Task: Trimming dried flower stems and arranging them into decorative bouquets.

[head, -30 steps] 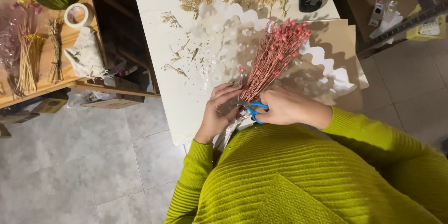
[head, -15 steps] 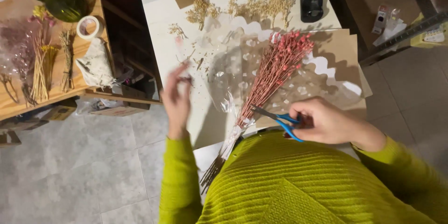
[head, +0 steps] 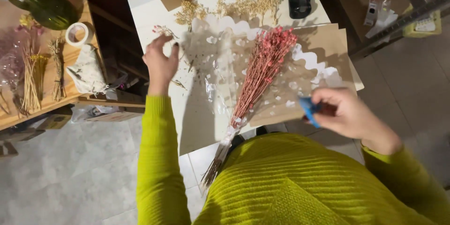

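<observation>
Fingers of the right hand [head: 344, 112] clamp blue-handled scissors [head: 308, 111] beside the pink dried-flower bunch [head: 260, 72], left hand [head: 161, 61] loosely open and empty; overhanging stems risk sliding off.

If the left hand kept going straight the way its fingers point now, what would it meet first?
Probably the small pinkish dried sprig on the white table. The left hand points up the picture, fingertips just short of it. Its height above the table is unclear, so it might pass over.
</observation>
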